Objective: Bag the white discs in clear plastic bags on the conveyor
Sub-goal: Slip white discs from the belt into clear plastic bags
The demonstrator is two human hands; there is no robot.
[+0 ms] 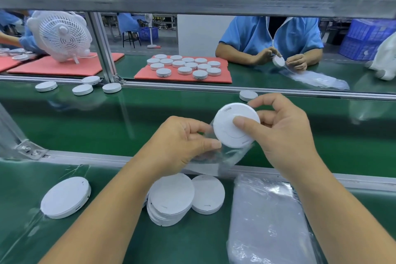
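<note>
My right hand [285, 135] pinches a white disc [235, 125], thumb flat on its face and fingers curled round the far rim, which keeps it tilted edge-down toward the mouth of a clear bag [222, 156]. My left hand [182, 146] pinches the bag's upper edge just beside the disc's lower left rim; I judge that grip is there to hold the mouth open so the disc can slide in. The disc's lower edge looks to be just at or inside the mouth, but the film is so transparent I cannot tell how far in it sits. Below my left hand lie loose discs [171, 197] overlapping on the green desk [192, 242], close for the next pick, and under my right forearm a stack of spare bags [267, 221], cut off at the bottom edge. My left wrist hides part of the pile, so its count is unclear. One more disc [65, 197] lies well off to the left, apparently already wrapped in film.
</note>
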